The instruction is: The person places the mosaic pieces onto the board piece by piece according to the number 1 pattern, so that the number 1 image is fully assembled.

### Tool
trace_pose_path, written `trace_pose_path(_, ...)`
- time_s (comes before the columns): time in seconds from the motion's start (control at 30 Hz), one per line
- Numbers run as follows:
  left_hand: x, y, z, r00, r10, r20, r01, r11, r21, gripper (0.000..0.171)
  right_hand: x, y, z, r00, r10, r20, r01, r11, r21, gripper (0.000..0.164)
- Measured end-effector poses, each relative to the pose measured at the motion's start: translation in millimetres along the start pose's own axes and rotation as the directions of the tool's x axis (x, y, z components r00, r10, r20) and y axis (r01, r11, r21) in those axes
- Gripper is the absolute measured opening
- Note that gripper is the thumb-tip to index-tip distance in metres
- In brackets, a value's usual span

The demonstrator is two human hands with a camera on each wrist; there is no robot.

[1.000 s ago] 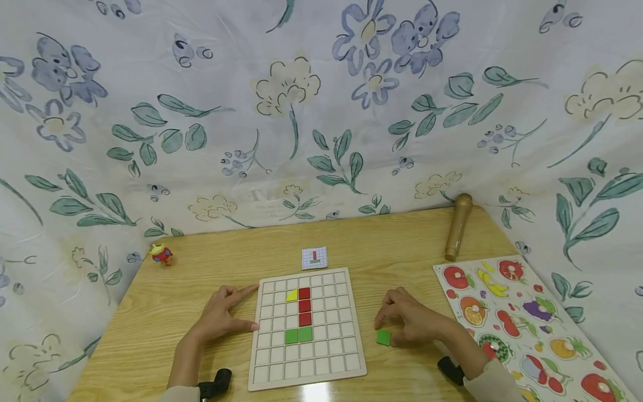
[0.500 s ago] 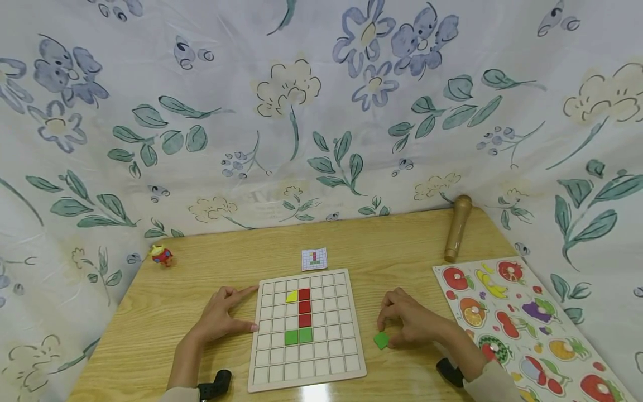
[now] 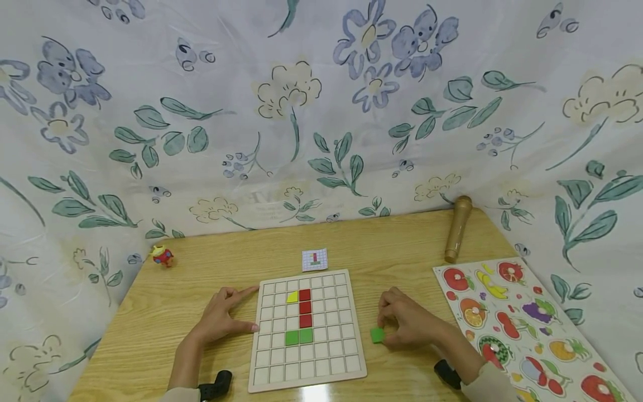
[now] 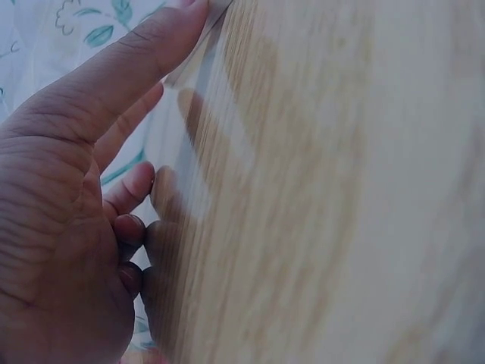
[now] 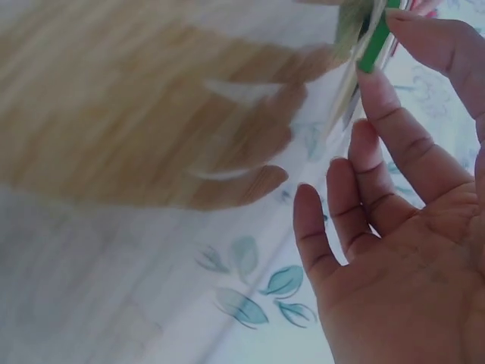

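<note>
A pale wooden grid board (image 3: 334,349) lies flat on the table. In its cells sit a column of red square tiles (image 3: 305,307), a yellow tile (image 3: 293,297) with one slanted side, and two green tiles (image 3: 292,338). My left hand (image 3: 221,315) rests at the board's left edge, thumb and index finger spread and touching the rim. To the right of the board, my right hand (image 3: 409,321) pinches a loose green square tile (image 3: 377,335) between thumb and index finger. The right wrist view shows this green tile (image 5: 374,42) edge-on, the other fingers loosely bent.
A small printed card (image 3: 314,259) with a coloured grid pattern lies behind the board. A fruit puzzle board (image 3: 507,301) covers the table's right side, with a brown microphone-shaped object (image 3: 458,229) behind it. A small red and yellow toy (image 3: 162,255) stands at back left.
My right hand has moved slightly left toward the board, and the green tile with it, turning on the way. The left hand stays at the board's edge.
</note>
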State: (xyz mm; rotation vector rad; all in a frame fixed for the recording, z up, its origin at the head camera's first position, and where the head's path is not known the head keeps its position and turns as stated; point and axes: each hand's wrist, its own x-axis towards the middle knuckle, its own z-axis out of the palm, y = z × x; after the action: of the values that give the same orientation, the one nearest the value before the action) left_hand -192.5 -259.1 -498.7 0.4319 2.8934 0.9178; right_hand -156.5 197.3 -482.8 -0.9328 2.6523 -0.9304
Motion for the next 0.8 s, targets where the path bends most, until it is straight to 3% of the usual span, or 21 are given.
trace_pose_path(0.4, 1.6, -1.1, 0.9, 1.0, 0.001, 0.0, -0.001, 1.0, 0.004, 0.09, 3.8, -0.9, 1.6, 0.989, -0.079, -0.122, 0.084, 0.996, 0.034, 0.017)
trace_pose_path(0.8, 0.8, -5.4, 2.2, 1.0, 0.01, -0.002, -0.01, 1.0, 0.0, 0.089, 12.5, -9.0, 3.9, 0.978, -0.074, -0.196, 0.08, 0.996, 0.027, 0.019)
